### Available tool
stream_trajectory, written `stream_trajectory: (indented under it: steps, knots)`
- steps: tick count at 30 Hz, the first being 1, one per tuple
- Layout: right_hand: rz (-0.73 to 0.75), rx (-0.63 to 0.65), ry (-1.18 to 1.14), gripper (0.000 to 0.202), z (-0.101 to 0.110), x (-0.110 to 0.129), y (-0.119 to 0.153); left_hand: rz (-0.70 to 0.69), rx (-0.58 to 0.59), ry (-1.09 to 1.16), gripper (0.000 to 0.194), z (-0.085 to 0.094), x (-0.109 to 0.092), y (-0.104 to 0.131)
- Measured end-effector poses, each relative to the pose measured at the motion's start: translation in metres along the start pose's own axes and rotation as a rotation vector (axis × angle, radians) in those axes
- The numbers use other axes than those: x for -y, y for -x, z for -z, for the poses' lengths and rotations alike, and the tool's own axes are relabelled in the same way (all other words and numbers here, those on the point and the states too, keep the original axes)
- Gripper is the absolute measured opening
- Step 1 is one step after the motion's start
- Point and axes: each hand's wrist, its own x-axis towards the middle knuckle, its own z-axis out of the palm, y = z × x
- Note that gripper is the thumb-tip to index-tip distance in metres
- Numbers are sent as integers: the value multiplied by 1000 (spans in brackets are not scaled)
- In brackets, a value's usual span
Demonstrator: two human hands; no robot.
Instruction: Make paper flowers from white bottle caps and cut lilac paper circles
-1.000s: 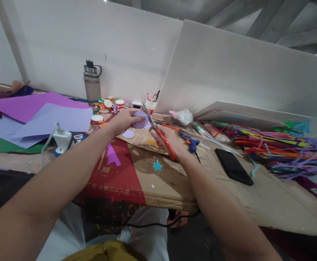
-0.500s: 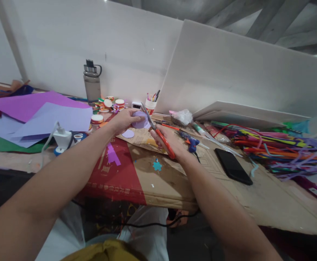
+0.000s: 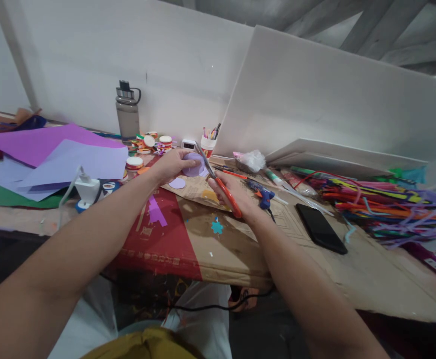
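Note:
Between the thumb and fingers of my left hand (image 3: pixel 172 166) is a rounded piece of lilac paper (image 3: pixel 192 165). My right hand (image 3: pixel 230 192) is closed around the orange-red handles of a pair of scissors (image 3: pixel 228 195). The scissor blades point up and away, lying along the right edge of the lilac paper. Below the paper, a lilac paper disc (image 3: pixel 177 183) rests on the cardboard (image 3: pixel 221 254). Nearer to me lie a teal flower-shaped cutout (image 3: pixel 217 227) and a magenta paper scrap (image 3: pixel 156 213).
Purple and lilac sheets (image 3: pixel 79 162) spread at the left beside a white plug (image 3: pixel 87 188). A water bottle (image 3: pixel 127 114) and a cup of pens (image 3: pixel 208 143) stand at the back. To the right are a blue glue gun (image 3: pixel 266 198), a phone (image 3: pixel 321 228) and pipe cleaners (image 3: pixel 393 209).
Hardly anything differs. Both hands keep their hold on the lilac paper and the scissors, and the whole view has shifted very slightly.

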Motion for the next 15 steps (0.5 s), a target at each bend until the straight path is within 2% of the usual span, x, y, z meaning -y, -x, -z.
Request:
stream_trajectory:
  steps: [9,15]
  knots:
    - [-36,8,-20,42,0,3,2,33,15,14,36,3,-1,-1]
    - [0,42,-27,41,3,1,2,35,79,-66,31,4,-5,1]
